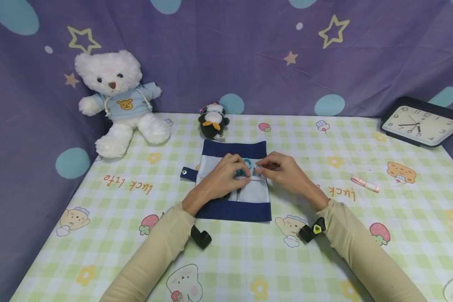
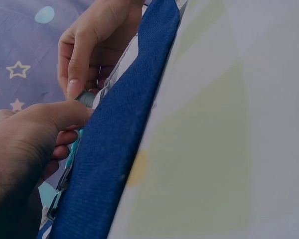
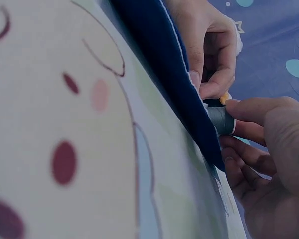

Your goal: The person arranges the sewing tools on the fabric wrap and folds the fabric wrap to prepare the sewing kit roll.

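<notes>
Beige sleeves (image 1: 147,256): nearest the camera, above the green-and-white checked tablecloth (image 1: 226,260); with the pouch as dial centre, one enters between seven and eight o'clock, the other near four.
White teddy bear (image 1: 124,105): ten o'clock, seated upright in a light blue hoodie, before the purple star-printed curtain (image 1: 226,50).
Snap strap (image 1: 188,173): nine o'clock, navy, jutting from the pouch's side, its metal snap facing up.
Penguin plush (image 1: 213,121): just short of twelve, near the pouch's far edge.
Navy-and-grey pouch (image 1: 234,149): at the centre, lying unfolded on the tablecloth, navy bands at its twelve and six o'clock ends, a pale grey pocketed panel between.
Left hand (image 1: 224,174): over the pouch's middle, fingers curled in, thumb and index finger pinching the pocket edge.
Teal ring handle (image 1: 247,159): toward one o'clock on the panel, between the two hands; its lower part is hidden.
Grey thread spool (image 3: 221,121): toward two o'clock on the panel, at the pocket edge; how deep it sits cannot be told.
Right hand (image 1: 283,170): between two and three, at the pouch's side, thumb and fingers narrowed around the spool.
Pink-and-white pen (image 1: 365,184): three o'clock, lying well apart from the right hand.
Black-framed clock (image 1: 423,121): between two and three, at the tablecloth's far corner.
</notes>
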`<action>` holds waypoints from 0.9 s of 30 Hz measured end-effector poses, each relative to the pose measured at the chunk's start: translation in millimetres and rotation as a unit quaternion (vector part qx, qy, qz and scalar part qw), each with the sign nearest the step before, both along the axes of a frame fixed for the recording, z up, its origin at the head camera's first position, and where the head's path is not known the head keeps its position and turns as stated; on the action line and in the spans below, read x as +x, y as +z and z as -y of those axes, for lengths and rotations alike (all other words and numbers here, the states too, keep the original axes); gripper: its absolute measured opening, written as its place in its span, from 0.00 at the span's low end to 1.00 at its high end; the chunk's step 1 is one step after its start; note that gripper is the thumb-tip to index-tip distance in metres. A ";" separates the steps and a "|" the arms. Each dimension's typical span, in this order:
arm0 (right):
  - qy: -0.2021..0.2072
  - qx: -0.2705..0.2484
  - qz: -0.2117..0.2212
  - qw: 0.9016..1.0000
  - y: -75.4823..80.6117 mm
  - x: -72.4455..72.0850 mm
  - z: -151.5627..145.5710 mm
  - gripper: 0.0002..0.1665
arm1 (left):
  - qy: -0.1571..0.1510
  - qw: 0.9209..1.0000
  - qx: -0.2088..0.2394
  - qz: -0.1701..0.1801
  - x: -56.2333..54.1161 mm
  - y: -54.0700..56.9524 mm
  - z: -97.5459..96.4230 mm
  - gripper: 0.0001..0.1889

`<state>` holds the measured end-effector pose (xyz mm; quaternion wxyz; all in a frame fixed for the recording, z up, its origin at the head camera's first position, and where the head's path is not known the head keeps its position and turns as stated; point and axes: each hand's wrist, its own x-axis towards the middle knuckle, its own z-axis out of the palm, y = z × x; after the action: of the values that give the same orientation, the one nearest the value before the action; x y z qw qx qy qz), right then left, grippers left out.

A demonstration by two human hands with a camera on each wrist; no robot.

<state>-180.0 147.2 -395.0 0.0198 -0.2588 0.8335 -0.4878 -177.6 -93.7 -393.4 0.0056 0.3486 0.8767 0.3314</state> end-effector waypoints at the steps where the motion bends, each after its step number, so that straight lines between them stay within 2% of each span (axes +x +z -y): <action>1: 0.001 -0.001 0.000 1.000 0.0 -0.2 0.3 0.09 | 0.000 1.000 -0.001 0.000 -0.1 -0.1 0.0 0.03; 10: 0.005 0.010 -0.002 1.000 -0.8 -1.9 1.9 0.07 | -0.003 1.000 -0.006 -0.006 -0.5 -0.2 0.4 0.04; 18: 0.001 0.018 0.003 1.000 -0.1 -1.7 2.2 0.07 | -0.010 1.000 -0.018 0.005 0.2 0.8 0.4 0.05; 27: 0.006 0.020 -0.004 1.000 0.7 -2.9 2.4 0.06 | -0.023 0.998 -0.031 -0.039 0.2 2.1 -1.1 0.04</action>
<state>-182.8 144.8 -394.4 0.0244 -0.2652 0.8418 -0.4696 -177.4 -92.6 -391.3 -0.0102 0.3808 0.8779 0.2900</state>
